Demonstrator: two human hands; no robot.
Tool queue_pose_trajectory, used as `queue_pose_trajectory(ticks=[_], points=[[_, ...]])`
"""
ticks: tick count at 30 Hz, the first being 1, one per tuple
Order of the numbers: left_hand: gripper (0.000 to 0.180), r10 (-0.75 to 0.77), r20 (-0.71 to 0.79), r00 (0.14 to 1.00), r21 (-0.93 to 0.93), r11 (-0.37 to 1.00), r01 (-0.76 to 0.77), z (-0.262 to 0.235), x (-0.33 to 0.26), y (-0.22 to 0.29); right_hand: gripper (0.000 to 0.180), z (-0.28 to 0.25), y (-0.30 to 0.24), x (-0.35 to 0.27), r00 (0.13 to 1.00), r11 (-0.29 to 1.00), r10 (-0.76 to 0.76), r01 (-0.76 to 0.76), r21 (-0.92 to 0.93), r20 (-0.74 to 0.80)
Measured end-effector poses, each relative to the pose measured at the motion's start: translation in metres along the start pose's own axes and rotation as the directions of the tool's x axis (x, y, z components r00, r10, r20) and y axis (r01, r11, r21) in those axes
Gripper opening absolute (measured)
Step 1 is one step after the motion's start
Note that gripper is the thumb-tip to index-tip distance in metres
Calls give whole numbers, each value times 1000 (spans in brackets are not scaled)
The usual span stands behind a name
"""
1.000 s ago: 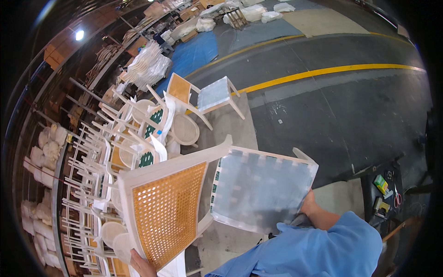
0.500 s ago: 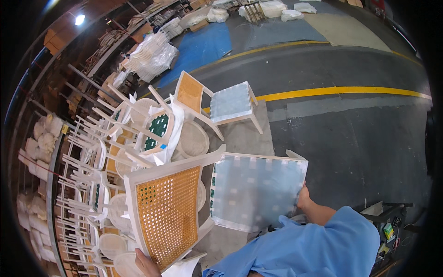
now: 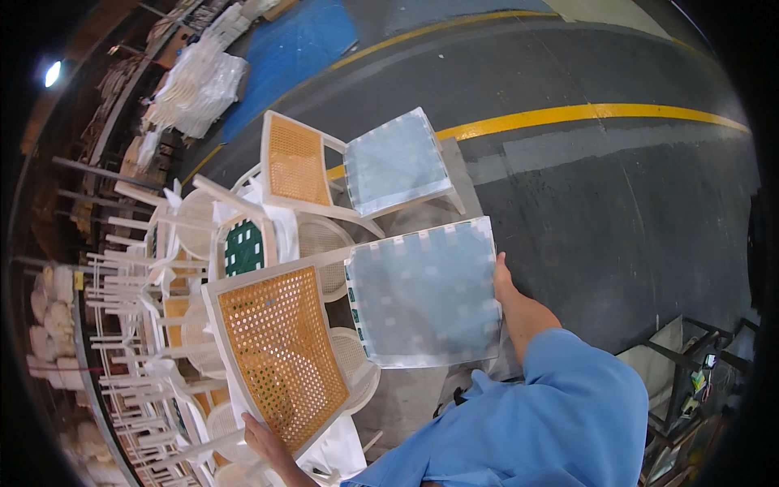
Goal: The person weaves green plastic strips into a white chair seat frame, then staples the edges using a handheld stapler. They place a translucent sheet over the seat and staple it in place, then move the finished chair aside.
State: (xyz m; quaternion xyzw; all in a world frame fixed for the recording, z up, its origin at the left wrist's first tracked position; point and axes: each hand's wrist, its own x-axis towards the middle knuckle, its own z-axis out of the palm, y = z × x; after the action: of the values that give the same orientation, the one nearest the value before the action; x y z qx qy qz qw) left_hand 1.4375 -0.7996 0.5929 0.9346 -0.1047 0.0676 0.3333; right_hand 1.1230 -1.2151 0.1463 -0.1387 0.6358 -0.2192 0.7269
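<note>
A pale wooden chair point(image 3: 209, 302) with a woven cane back point(image 3: 284, 353) and a pale blue-grey covered seat point(image 3: 423, 296) is held between my two hands. My left hand point(image 3: 268, 446) grips the outer rail of the backrest at lower left. At the seat's right edge, my right hand point(image 3: 505, 282) is closed on the frame, its fingers partly hidden beneath. Green webbing shows along the seat's left border. Just beyond stands a matching chair point(image 3: 396, 162), its cane back likewise to the left.
Stacked chairs point(image 3: 154, 325) with round backs and legs sticking out crowd the left side, one showing a green webbed seat point(image 3: 243, 247). A plastic-wrapped pile point(image 3: 195, 89) lies behind them. A yellow line point(image 3: 600, 112) crosses the dark floor. A dark-framed cart point(image 3: 690, 381) with small items stands at right.
The view has shifted, moving the background up and left. The held chair has moved forward, nearer the matching chair, and its seat has tilted. Both hands keep their hold.
</note>
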Motion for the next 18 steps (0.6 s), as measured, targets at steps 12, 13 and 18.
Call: queue_pose_trajectory(ticks=[12, 13, 18], points=[[68, -77, 111, 991, 194, 979, 54, 187, 140, 18, 100, 97, -32, 143, 975, 968, 217, -220, -122, -40], [69, -96, 113, 989, 212, 975, 70, 197, 148, 23, 100, 102, -34, 154, 971, 961, 234, -238, -141, -41], [76, -156, 75, 985, 414, 903, 112, 256, 180, 34, 100, 122, -49, 195, 964, 939, 262, -266, -217, -47]])
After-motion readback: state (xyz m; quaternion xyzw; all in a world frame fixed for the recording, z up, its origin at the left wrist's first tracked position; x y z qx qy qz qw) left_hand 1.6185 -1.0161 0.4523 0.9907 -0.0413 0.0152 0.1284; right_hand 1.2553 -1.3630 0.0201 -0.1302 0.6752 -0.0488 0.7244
